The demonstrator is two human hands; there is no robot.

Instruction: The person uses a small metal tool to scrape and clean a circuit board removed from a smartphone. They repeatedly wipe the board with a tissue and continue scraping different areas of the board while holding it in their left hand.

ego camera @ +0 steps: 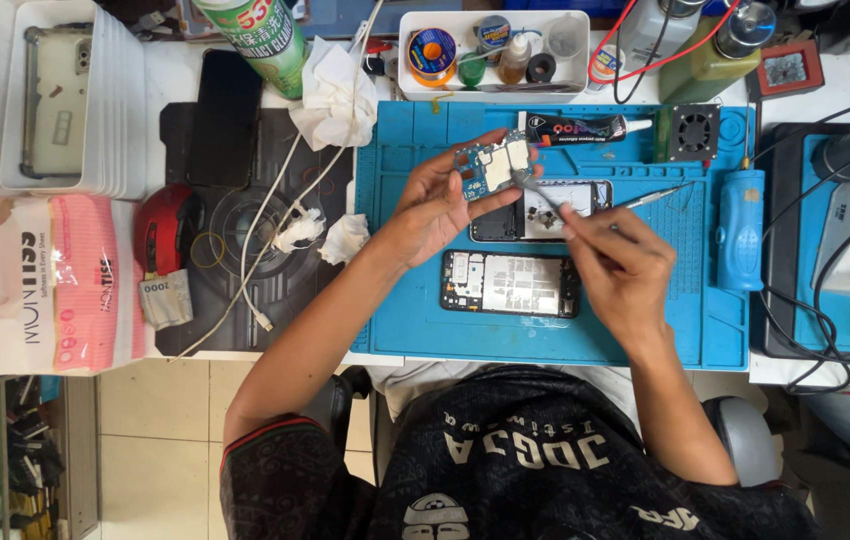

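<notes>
Circuit board (493,165), small, blue-green and irregular with pale metal shields, is pinched at its edges by the left hand (435,205) and held above the blue rubbery mat (415,310) on the surface. Thin metal tweezers (537,192) are pinched in the right hand (617,268), their tip touching the board. Two opened phones (511,283), flat and rectangular, lie just below on the mat.

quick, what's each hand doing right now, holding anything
Left hand: fingers closed on a small blue circuit board, held up above the blue mat.
Right hand: fingers closed on a thin metal tool, tip at the board.
</notes>
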